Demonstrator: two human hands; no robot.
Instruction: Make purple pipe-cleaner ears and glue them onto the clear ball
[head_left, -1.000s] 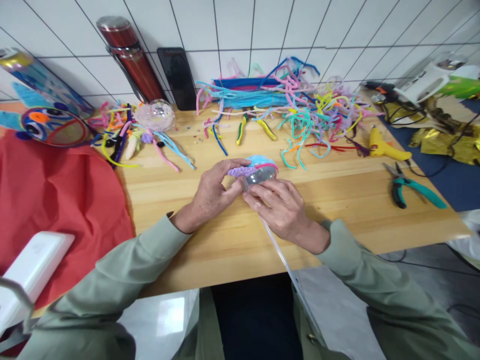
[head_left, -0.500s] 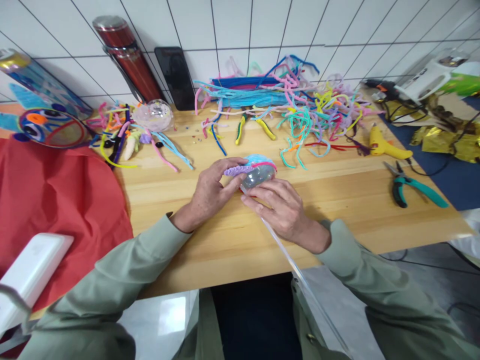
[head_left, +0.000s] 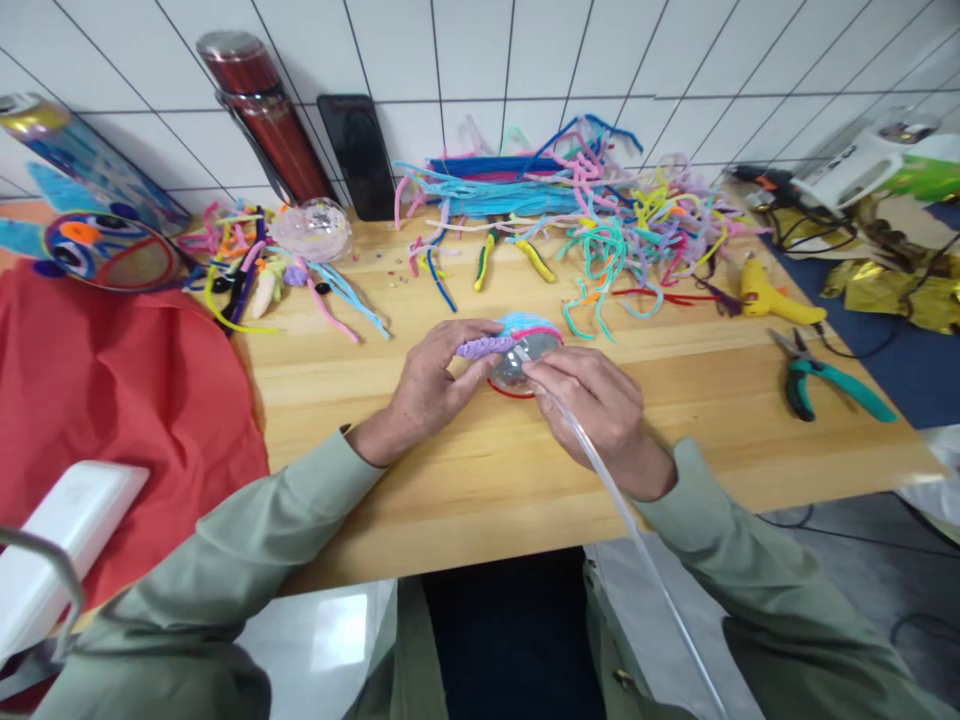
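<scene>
My left hand (head_left: 435, 385) grips the left side of a clear plastic ball (head_left: 513, 374), with fingers on top and thumb at the near side. Light blue fuzzy pipe cleaner (head_left: 529, 322) covers the ball's far side, edged in pink. A lilac braided piece (head_left: 484, 346) sits by my left fingers, and a red line (head_left: 514, 394) runs round the near rim. My right hand (head_left: 596, 400) pinches the end of a long clear strip (head_left: 637, 520) against the ball's right side. This strip hangs over the table edge towards my lap.
Pipe cleaners (head_left: 510, 196) are heaped along the wall, with yellow-handled pliers (head_left: 536, 260) before them. To the right lie a yellow glue gun (head_left: 772, 290) and teal pliers (head_left: 840, 388). A red flask (head_left: 270, 120), phone (head_left: 357, 155) and red cloth (head_left: 150, 380) are at left.
My right hand has moved right and slightly up along the ball with the clear strip, uncovering more of the clear front. My left hand keeps its hold.
</scene>
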